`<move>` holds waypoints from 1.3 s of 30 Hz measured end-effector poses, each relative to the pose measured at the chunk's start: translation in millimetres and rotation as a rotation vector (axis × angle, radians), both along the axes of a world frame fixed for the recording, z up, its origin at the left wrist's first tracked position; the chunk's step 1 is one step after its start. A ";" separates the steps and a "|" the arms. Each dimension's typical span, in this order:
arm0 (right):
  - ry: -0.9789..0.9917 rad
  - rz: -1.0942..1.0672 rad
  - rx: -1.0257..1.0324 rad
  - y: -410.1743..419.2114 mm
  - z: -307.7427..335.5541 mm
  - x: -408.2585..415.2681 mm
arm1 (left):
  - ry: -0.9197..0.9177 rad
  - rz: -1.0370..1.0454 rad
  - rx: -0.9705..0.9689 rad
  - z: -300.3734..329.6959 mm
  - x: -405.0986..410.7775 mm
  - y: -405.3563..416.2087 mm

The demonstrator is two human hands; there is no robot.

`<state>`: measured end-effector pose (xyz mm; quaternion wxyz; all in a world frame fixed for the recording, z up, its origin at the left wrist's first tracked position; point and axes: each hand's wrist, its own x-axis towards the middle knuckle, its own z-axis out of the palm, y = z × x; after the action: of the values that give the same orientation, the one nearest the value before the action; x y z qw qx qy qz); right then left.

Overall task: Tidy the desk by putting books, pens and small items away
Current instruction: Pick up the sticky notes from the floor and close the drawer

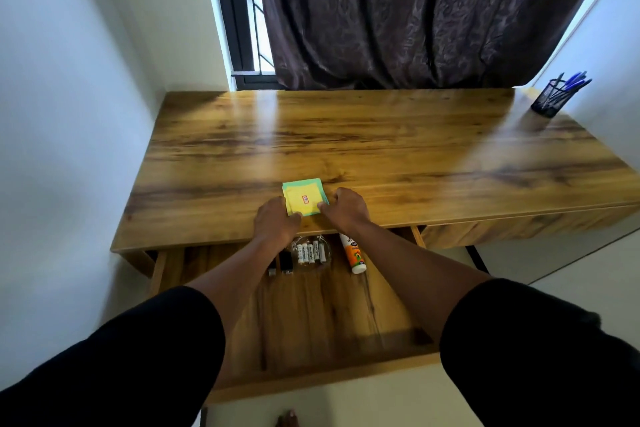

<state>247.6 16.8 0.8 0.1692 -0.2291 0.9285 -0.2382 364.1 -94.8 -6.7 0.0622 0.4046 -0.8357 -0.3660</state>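
Note:
A small stack of yellow and green sticky notes [304,198] lies near the front edge of the wooden desk [381,149]. My left hand [275,224] touches its near-left corner with the thumb and fingers. On the stack's right edge rests my right hand [346,210], fingers curled against it. Both hands pinch the stack from either side while it stays on the desk. Below the hands the desk drawer [311,322] stands pulled out.
In the drawer lie a clear dish of batteries [310,252], two small black items [282,263] and an orange-and-white glue tube [352,253]. A black mesh pen holder [550,97] with blue pens stands at the desk's far right corner. A dark curtain hangs behind.

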 end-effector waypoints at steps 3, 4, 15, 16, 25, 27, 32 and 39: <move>-0.036 -0.039 0.025 -15.5 -4.6 -9.1 | 0.009 -0.008 -0.005 -3.6 -12.8 -13.0; -0.050 -0.053 0.024 -19.8 -7.5 -11.4 | 0.012 -0.005 -0.005 -4.1 -15.6 -16.8; -0.154 -0.239 0.129 -52.3 -15.2 -12.1 | 0.012 0.056 0.018 -7.4 -19.3 -26.6; -0.178 -0.246 0.142 -53.6 -11.7 -13.6 | 0.018 0.079 0.041 -7.9 -19.5 -26.8; -0.211 -0.364 0.073 -60.2 -14.5 -12.5 | 0.074 0.178 0.137 -11.1 -19.9 -22.6; -0.223 -0.374 -0.004 -58.1 -14.7 -9.5 | 0.079 0.189 0.149 -10.8 -18.9 -19.4; -0.265 -0.414 -0.053 -54.4 -10.1 -1.3 | 0.058 0.163 0.148 -9.0 -16.3 -15.9; -0.452 -0.489 -0.348 -44.3 -9.3 1.6 | 0.066 0.142 0.092 -4.7 -7.1 -10.1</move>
<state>249.2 -27.5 -8.5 0.2667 0.0324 0.8407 -0.4702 357.1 -104.9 -11.4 0.0970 0.4530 -0.7847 -0.4119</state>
